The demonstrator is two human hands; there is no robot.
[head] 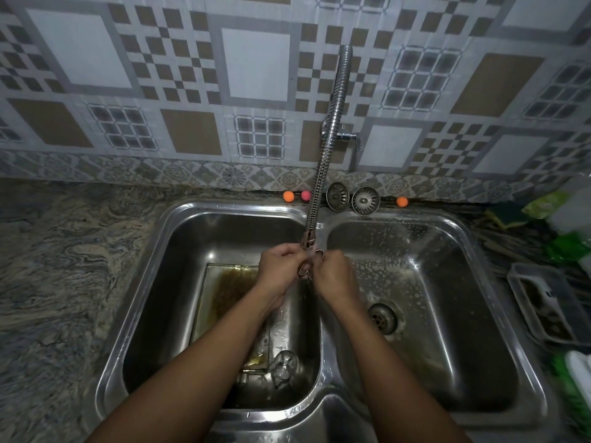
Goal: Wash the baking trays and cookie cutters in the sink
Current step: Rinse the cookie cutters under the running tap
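A person's left hand [280, 266] and right hand [336, 274], fingers curled, together pinch a metal cookie cutter [303, 273] just under the nozzle of the flexible tap [323, 161], above the right side of the double sink's [224, 207] left basin. Below, a grease-stained baking tray [224, 292] lies in that basin, a second cutter [283, 366] near its front right corner.

Dim, soft overhead light glints off the steel sink [447, 225]; wide-angle bending and blur mar the edges.
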